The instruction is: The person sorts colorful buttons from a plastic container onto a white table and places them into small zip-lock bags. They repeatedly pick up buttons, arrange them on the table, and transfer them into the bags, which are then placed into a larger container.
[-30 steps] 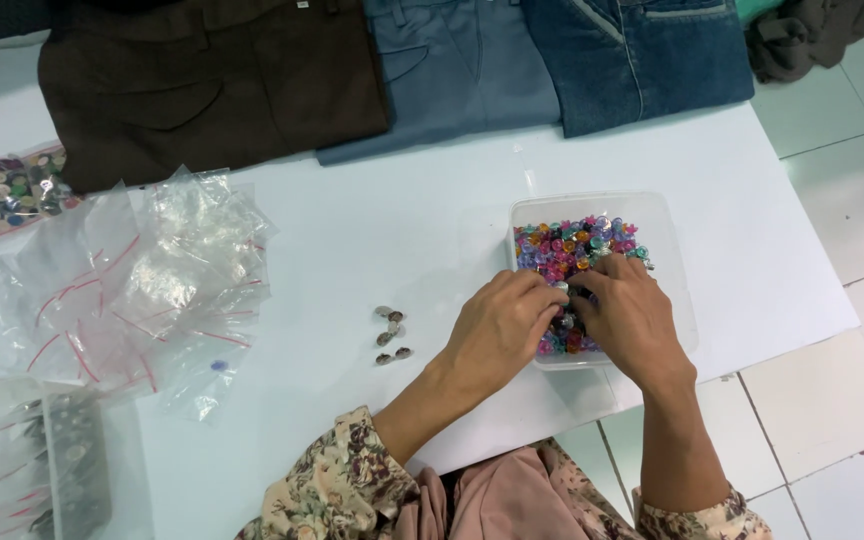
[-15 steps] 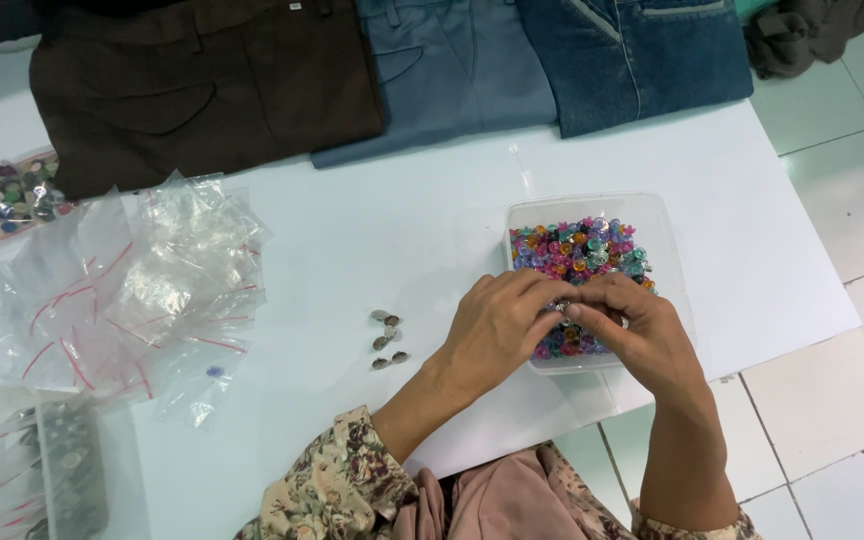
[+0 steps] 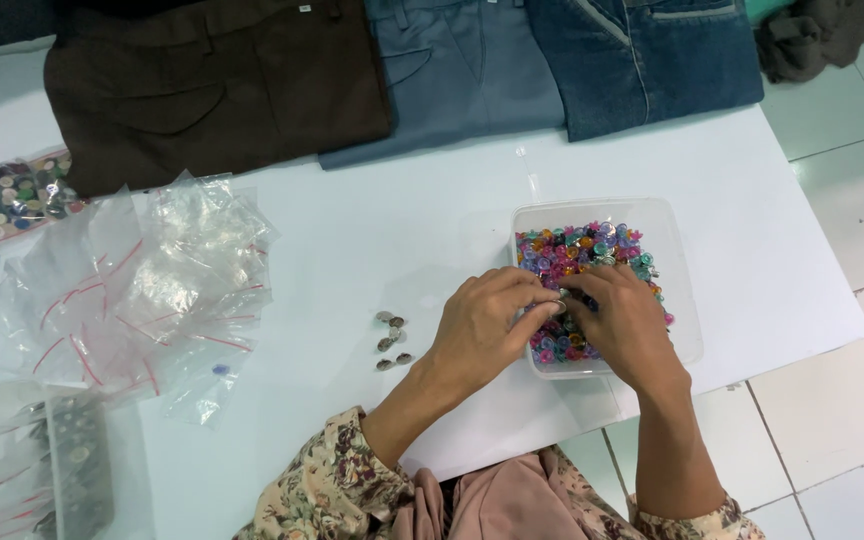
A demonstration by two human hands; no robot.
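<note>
Two bare forearms in floral sleeves reach forward from the bottom of the view. The left hand point(image 3: 487, 325) and right hand point(image 3: 624, 325) meet palms down, knuckles up, fingers curled, their fingertips point(image 3: 550, 300) pinched together and touching.

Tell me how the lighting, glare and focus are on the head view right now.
Head view: light is even and soft, shadows faint under both hands, the left hand and the right hand; the white table is bright but not blown out; mild sheen on the plastic bags; the beads in the clear tub are sharp; no motion blur.
</note>
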